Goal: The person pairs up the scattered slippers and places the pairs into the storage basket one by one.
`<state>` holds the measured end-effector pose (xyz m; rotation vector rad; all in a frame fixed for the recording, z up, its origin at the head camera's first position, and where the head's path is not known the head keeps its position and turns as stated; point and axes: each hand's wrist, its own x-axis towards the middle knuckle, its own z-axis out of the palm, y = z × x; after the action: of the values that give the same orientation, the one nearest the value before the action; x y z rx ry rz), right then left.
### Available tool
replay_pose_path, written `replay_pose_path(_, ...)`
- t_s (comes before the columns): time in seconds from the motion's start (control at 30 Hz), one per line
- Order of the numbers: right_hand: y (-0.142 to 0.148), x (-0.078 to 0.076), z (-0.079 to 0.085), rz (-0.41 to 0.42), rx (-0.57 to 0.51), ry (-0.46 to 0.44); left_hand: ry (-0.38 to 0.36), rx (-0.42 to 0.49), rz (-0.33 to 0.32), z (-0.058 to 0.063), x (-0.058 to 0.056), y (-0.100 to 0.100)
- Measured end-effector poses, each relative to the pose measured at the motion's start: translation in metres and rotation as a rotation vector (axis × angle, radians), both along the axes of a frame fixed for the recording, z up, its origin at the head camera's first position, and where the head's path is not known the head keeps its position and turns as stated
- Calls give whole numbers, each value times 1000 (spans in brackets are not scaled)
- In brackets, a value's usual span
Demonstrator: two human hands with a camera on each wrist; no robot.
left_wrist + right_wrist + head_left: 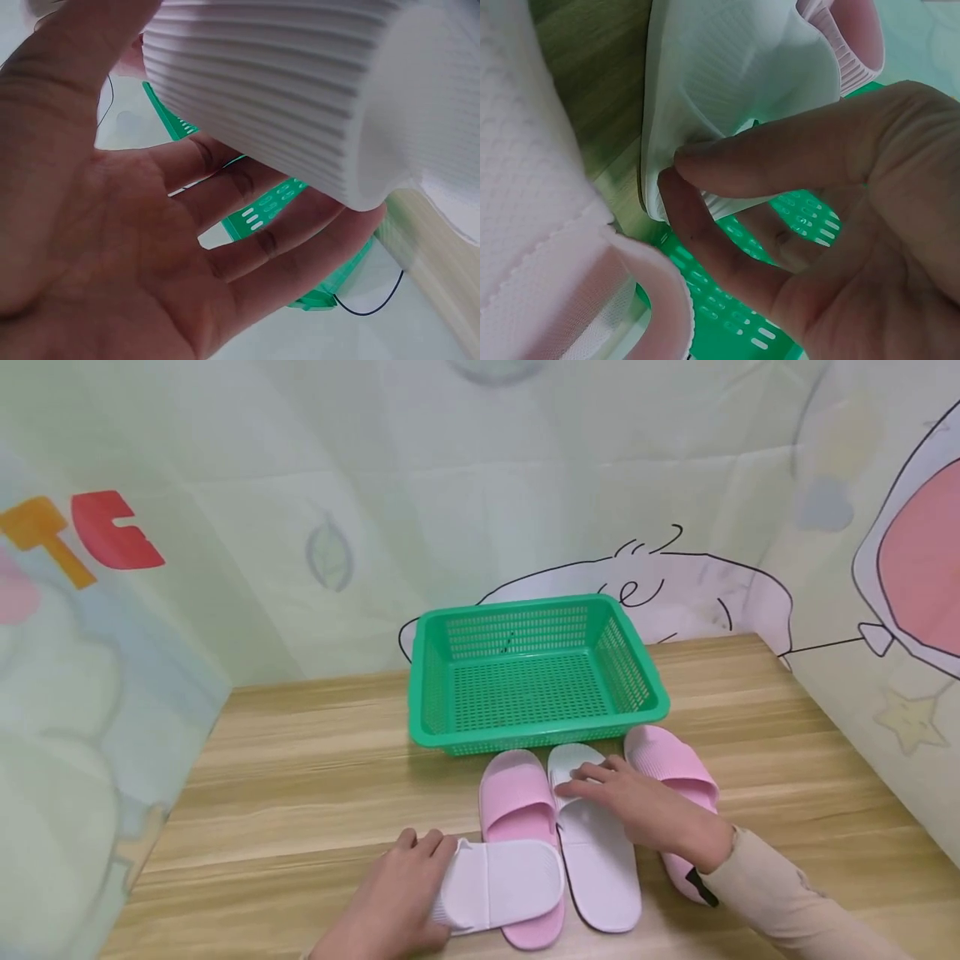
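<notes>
The left hand [397,893] is curled round the ribbed strap of a white slipper [517,881], which is gripped between thumb and fingers. This slipper is held crosswise, its heel end placed above the rear part of the left pink slipper [517,793]. The right hand [637,797] is held over the strap of the second white slipper [600,868]; thumb and forefinger tips are brought close together at the strap, but whether it is pinched cannot be told. The two hands are kept apart. By the right wrist, the right pink slipper [675,760] is partly covered.

At left, a broad stretch of wood is seen between the table's edge and the left hand. The toes are lined up just before the near rim of the green basket [540,732]. More wood is seen beyond the right pink slipper, up to the right edge.

The wood-grained table [300,752] is bordered by pale printed curtains [247,527], marked with letters at left and a balloon at right.
</notes>
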<state>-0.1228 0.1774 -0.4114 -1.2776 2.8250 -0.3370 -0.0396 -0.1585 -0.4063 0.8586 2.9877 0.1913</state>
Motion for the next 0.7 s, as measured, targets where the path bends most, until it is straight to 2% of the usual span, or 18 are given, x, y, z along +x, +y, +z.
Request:
replay_pose_path(0.2,-2,0,-2,6,10,37,-16,0,-3,0,0,-2)
replay_pose_path(0.47,1,2,-2,-17,-21,26,19,32,-8,-4,-4,-4)
replay_pose_path(0.7,1,2,-5,-31,-7,15,-8,59,37,-8,0,-7)
